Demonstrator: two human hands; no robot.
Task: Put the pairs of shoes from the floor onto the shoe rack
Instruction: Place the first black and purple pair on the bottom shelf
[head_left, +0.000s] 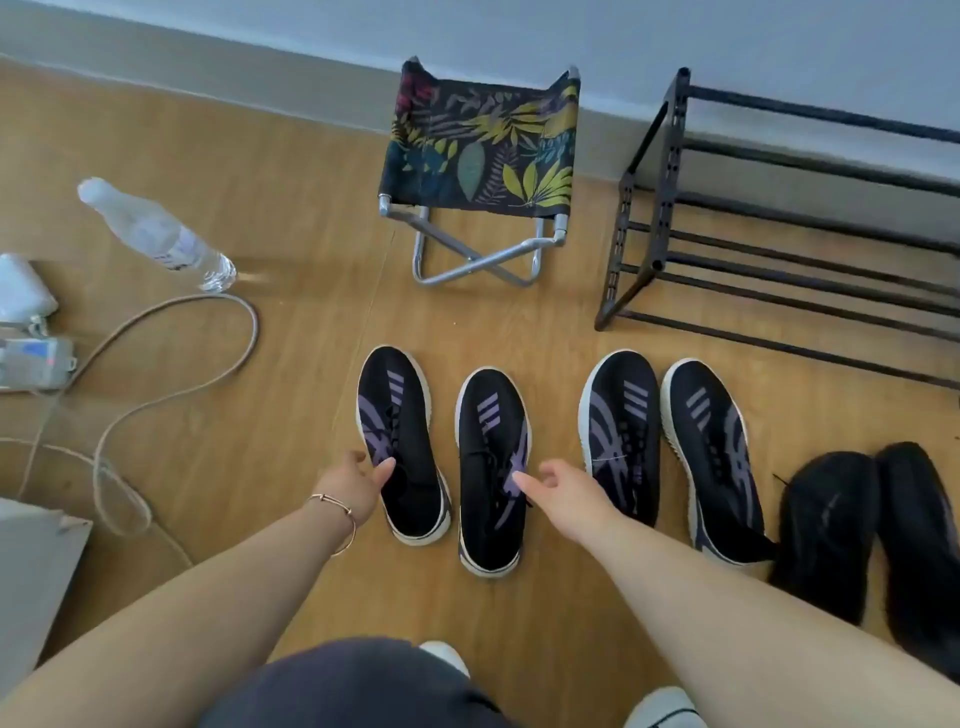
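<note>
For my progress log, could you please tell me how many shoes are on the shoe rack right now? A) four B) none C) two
B: the shoe rack shows only bare bars, and the three pairs of shoes stand on the floor.

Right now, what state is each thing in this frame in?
Left hand: open, fingertips at the leftmost shoe's collar.
Right hand: open, fingertips on the second shoe's laces.
Leftmost shoe: on the floor, upright.
Second shoe: on the floor, upright.
Shoe rack: no shoes visible.
Folding stool: unfolded.
Water bottle: standing, capped.
</note>
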